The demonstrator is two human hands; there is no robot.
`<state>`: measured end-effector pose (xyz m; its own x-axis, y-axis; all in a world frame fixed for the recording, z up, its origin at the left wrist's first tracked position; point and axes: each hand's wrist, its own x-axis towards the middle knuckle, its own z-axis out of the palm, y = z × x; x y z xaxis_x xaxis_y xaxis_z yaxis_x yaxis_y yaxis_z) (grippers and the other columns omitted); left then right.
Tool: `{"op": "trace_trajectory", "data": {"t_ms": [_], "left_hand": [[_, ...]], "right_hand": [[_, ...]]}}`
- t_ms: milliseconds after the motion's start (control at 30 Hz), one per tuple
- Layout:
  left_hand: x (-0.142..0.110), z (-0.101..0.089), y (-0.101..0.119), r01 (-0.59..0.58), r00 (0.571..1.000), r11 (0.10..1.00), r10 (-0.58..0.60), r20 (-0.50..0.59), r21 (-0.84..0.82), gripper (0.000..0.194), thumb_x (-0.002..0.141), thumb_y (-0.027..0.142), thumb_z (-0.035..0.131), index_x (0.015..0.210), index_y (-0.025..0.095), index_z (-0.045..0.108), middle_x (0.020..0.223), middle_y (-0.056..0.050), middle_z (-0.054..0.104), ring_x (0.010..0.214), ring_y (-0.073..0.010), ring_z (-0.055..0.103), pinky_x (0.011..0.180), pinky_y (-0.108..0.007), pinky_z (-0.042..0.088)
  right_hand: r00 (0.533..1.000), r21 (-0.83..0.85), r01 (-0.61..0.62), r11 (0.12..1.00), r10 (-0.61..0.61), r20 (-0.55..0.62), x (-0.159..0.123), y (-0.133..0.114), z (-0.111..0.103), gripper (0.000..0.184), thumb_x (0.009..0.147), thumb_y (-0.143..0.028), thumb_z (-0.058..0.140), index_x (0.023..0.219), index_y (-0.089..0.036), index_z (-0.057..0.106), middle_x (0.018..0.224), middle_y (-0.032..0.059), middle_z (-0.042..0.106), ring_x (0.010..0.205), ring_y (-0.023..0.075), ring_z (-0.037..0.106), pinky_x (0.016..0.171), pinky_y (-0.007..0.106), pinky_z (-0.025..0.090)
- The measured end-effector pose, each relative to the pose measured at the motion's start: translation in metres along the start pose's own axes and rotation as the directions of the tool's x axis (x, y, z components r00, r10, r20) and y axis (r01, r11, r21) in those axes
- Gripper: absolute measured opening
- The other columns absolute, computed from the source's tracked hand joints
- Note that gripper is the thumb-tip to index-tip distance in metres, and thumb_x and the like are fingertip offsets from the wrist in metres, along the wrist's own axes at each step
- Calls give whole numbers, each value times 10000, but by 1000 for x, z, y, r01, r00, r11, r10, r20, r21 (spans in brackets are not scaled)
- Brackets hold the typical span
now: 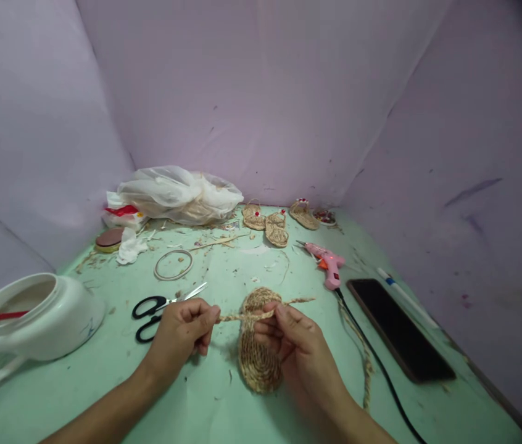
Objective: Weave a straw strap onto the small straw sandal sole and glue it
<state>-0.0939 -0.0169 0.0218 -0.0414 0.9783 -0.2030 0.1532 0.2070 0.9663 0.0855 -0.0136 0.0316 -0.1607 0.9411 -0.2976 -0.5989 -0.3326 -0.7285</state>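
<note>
Stretched between my two hands is a short braided straw cord [234,317]. My left hand [190,325] pinches its left end between thumb and forefinger. Further along, my right hand [297,333] grips the same cord, and a tail of it sticks out to the right past the fingers. Below the cord a coiled, woven straw sole [260,361] lies flat on the table, partly covered by my right hand. Black-handled scissors [150,311] rest just left of my left hand, blades pointing away to the right.
A pink glue gun [328,262] with a black cable lies right, near a dark phone [400,330] and a pen [404,296]. A white pot [71,314] stands left. Behind are a metal ring [156,269], small straw slippers [276,236] and a plastic bag [180,191].
</note>
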Motion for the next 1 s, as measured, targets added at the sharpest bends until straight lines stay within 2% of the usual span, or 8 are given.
{"op": "trace_trajectory", "data": {"t_ms": [133,333,500,600,667,733,800,1000], "left_hand": [[-2,0,-8,-26,1000,992,24,16,125,471,764,538,489,572,122,598,434,-11,510,417,-92,429,428,-206,315],[-4,1,-16,143,989,964,-135,54,-226,606,732,652,419,657,97,652,490,-45,537,398,-107,454,379,-212,276],[-3,0,-17,202,977,888,-153,150,-413,647,742,680,344,641,122,655,489,-55,535,411,-134,459,409,-252,344],[-2,-1,-15,82,994,938,-101,-40,-336,474,732,607,469,741,174,662,600,-55,598,503,-174,527,459,-275,404],[-3,-1,-12,-92,985,982,66,-157,-164,330,684,527,592,769,217,669,748,-58,646,679,-213,586,602,-293,460],[-5,1,-8,-264,961,964,264,-88,4,237,649,453,656,756,243,681,813,-52,654,780,-226,590,712,-296,459],[-8,5,-5,-380,924,921,373,89,88,160,684,394,637,723,245,682,741,-46,640,719,-204,587,676,-289,454],[-13,10,-7,-489,860,832,410,304,261,281,813,286,504,575,187,615,534,-30,558,514,-136,526,511,-239,401]], "right_hand": [[999,-77,38,996,-37,20,-1,3,-1,252,631,-375,745,687,-137,687,596,36,659,539,113,614,530,195,489],[988,-225,154,962,-152,23,1,10,-2,233,674,-366,715,756,-148,719,612,50,669,554,134,601,572,260,486],[987,-173,153,973,-159,-22,11,8,-7,246,657,-377,726,711,-137,711,586,65,666,531,147,604,540,267,476],[994,-166,111,980,-112,-1,12,9,-9,259,654,-369,734,751,-133,688,570,46,656,476,118,585,498,237,452],[998,-214,53,975,-42,54,10,9,-7,281,646,-364,742,777,-128,661,551,31,643,437,97,564,463,212,426],[995,-276,-17,961,43,87,8,10,-4,316,624,-378,751,764,-120,636,512,17,622,400,84,540,434,196,404],[991,-323,-71,944,105,87,7,11,-1,349,590,-407,759,722,-115,621,476,5,600,379,80,520,413,192,397],[991,-375,-70,925,106,77,6,12,-3,326,614,-421,734,707,-122,644,504,-5,596,423,80,518,451,204,422]]}}
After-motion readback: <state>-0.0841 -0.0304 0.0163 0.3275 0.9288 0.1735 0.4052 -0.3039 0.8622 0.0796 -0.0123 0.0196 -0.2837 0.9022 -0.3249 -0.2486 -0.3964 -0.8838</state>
